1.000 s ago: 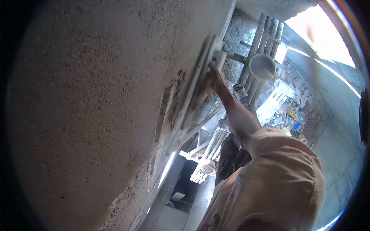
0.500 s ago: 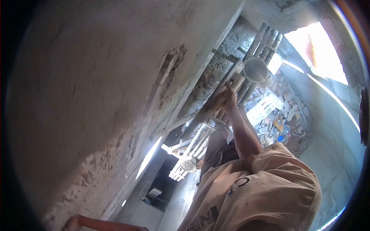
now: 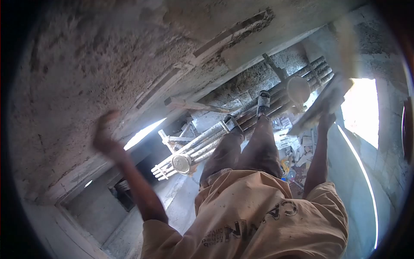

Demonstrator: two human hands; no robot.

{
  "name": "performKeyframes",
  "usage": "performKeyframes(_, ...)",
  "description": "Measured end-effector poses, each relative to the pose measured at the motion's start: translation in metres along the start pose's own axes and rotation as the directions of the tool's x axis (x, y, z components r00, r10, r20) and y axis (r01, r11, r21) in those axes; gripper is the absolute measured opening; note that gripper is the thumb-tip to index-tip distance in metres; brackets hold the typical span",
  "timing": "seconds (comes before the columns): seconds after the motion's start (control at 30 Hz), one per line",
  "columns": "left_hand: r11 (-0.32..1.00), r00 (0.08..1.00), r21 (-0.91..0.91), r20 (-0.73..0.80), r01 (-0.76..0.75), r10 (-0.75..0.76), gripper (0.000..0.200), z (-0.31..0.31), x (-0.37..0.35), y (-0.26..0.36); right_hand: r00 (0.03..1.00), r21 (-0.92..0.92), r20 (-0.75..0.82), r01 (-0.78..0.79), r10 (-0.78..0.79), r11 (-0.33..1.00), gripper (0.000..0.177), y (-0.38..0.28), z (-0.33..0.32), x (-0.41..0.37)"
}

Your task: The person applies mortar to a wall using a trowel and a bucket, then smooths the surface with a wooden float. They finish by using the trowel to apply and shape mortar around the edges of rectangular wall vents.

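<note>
My right hand [image 3: 326,118] is raised at the right and grips a long, flat, board-like tool [image 3: 312,110], blurred by motion. A pale streak crosses above the tool's far end; I cannot make out whether it is part of it. My left hand [image 3: 105,140] is up at the left, in front of the rough wall [image 3: 86,82]. Motion smears its fingers, and whether it touches the wall does not show. Below the tool, a round bucket [image 3: 298,90] stands on the pole platform [image 3: 276,101].
My sandalled feet [image 3: 263,102] stand on the poles. A second round container [image 3: 181,164] sits on the pale pole ends at lower left. A wooden piece [image 3: 196,105] juts from the wall. Broken rubble [image 3: 304,151] lies below on the floor. A bright opening [image 3: 362,114] is at right.
My right hand has swung away from the wall to the right with the board-like tool. My left hand has come up from the bottom left. The view has turned, bringing my feet into sight.
</note>
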State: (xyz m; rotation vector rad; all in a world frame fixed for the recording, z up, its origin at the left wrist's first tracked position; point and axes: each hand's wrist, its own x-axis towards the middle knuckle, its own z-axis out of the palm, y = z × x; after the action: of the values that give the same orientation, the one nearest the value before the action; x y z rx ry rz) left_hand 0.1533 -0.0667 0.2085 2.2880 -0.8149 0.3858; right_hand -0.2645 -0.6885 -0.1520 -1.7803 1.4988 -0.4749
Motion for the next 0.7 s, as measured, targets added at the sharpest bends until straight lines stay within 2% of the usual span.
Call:
performKeyframes(0.03,0.955,0.943,-0.075,0.195,0.288,-0.269,0.035,0.037,-0.033,-0.014,0.999,-0.208,0.022,0.047,-0.043,0.977,0.052,0.042,-0.009,-0.010)
performKeyframes(0.07,0.873,0.855,0.071,0.175,0.483,-0.488,0.029,0.080,-0.042,0.012,0.991,-0.325,0.020,0.129,-0.130,0.937,0.052,0.094,-0.013,-0.029)
performKeyframes(0.1,0.822,0.814,-0.040,0.176,0.568,-0.554,0.026,0.110,-0.061,-0.001,0.977,-0.441,0.030,0.203,-0.212,0.874,0.052,0.138,-0.024,-0.050)
performKeyframes(0.13,0.809,0.802,-0.069,0.200,0.584,-0.562,0.029,0.133,-0.077,-0.019,0.979,-0.449,0.099,0.202,-0.176,0.870,0.047,0.152,-0.038,-0.084)
performKeyframes(0.17,0.875,0.856,0.026,0.195,0.483,-0.478,0.032,0.152,-0.087,-0.039,0.978,-0.453,0.158,0.196,-0.137,0.870,0.043,0.162,-0.046,-0.118)
performKeyframes(0.23,0.974,0.960,0.105,0.177,0.202,-0.219,0.042,0.180,-0.091,-0.066,0.841,-0.628,0.425,0.540,-0.334,0.561,0.034,0.204,-0.073,-0.168)
performKeyframes(0.27,0.979,0.966,0.124,0.182,0.163,-0.184,0.045,0.191,-0.090,-0.075,0.934,-0.624,0.337,0.317,-0.121,0.714,0.037,0.197,-0.074,-0.187)
performKeyframes(0.3,0.982,0.972,0.143,0.186,0.120,-0.146,0.049,0.201,-0.084,-0.080,0.961,-0.589,0.251,0.061,0.111,0.806,0.040,0.166,-0.068,-0.209)
performKeyframes(0.37,0.982,0.975,0.178,0.199,0.065,-0.100,0.060,0.221,-0.084,-0.106,0.951,-0.602,0.248,0.004,0.183,0.799,0.042,0.102,-0.062,-0.232)
performKeyframes(0.4,0.964,0.977,0.261,0.185,0.052,-0.103,0.059,0.230,-0.087,-0.119,0.944,-0.605,0.242,-0.034,0.224,0.796,0.044,0.089,-0.058,-0.237)
performKeyframes(0.43,0.939,0.980,0.342,0.173,0.038,-0.103,0.058,0.239,-0.088,-0.130,0.935,-0.615,0.263,-0.028,0.238,0.788,0.046,0.099,-0.051,-0.236)
performKeyframes(0.5,0.928,0.977,0.366,0.166,0.065,-0.134,0.056,0.246,-0.084,-0.141,0.909,-0.632,0.322,-0.003,0.266,0.775,0.051,0.126,-0.030,-0.221)
performKeyframes(0.57,0.888,0.928,0.343,0.100,0.306,-0.359,0.055,0.252,-0.084,-0.160,0.879,-0.630,0.369,-0.003,0.302,0.777,0.051,0.109,0.014,-0.188)
performKeyframes(0.63,0.876,0.982,0.475,0.109,0.083,-0.152,0.047,0.252,-0.079,-0.192,0.834,-0.679,0.459,0.107,0.307,0.726,0.060,0.148,0.065,-0.157)
performKeyframes(0.67,0.687,0.979,0.727,0.140,-0.001,-0.146,0.043,0.244,-0.088,-0.227,0.818,-0.671,0.461,0.067,0.344,0.739,0.061,0.158,0.095,-0.142)
performKeyframes(0.7,0.429,0.979,0.900,0.154,-0.084,-0.133,0.040,0.240,-0.099,-0.265,0.810,-0.655,0.460,0.033,0.364,0.755,0.063,0.161,0.130,-0.119)
